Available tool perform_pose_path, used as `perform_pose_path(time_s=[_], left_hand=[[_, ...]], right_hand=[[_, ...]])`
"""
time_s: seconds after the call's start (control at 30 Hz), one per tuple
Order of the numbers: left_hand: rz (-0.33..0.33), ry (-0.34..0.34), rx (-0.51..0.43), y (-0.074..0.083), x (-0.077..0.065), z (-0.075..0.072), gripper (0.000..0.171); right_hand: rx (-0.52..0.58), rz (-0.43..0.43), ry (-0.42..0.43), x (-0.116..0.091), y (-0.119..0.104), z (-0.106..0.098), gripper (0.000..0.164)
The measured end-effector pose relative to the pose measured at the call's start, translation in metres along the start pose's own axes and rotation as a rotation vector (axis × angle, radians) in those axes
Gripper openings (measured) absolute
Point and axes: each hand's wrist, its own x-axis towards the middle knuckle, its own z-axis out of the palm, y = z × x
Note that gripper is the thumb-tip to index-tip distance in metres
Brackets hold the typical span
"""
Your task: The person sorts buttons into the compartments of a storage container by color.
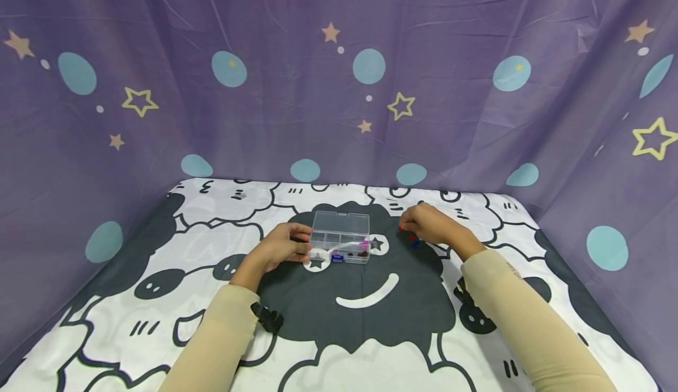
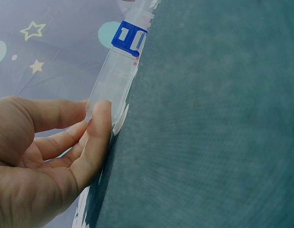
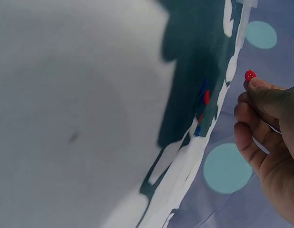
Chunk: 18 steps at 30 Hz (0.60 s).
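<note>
Curtain (image 1: 296, 115): purple, behind desk (image 1: 371, 330).
Box (image 1: 339, 240): opened, some pieces (image 1: 364, 245) inside; likely partway.
Loose bits (image 1: 415, 243): right of box, probably left to load.
Left hand (image 2: 47, 152): grips box end.
Right hand (image 3: 270, 128): pinches red button (image 3: 250, 76), not boxed yet.

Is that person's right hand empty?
No, the right wrist view shows the right hand pinching a small red button with holes in it.

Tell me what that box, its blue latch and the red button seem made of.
Box: probably clear, smooth plastic; the dark cloth shows through it. Blue latch: likely opaque plastic, evenly coloured. Red button: perhaps plastic, from its uniform red; too small to judge finish.
</note>
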Motion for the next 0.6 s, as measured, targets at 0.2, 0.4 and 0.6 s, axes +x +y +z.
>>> perform_pose_path(time_s=[0.2,0.4,0.6], left_hand=[[0.001,0.002,0.000,0.001,-0.001,0.000,0.049],[0.004,0.007,0.000,0.001,0.000,0.000,0.049],[0.000,0.007,0.001,0.001,-0.001,0.000,0.049]], right_hand=[[-0.002,-0.016,0.001,0.008,-0.016,-0.001,0.013],[-0.023,-0.087,0.030,0.016,-0.028,0.000,0.012],[-0.017,-0.103,0.031,0.022,-0.044,0.001,0.014]])
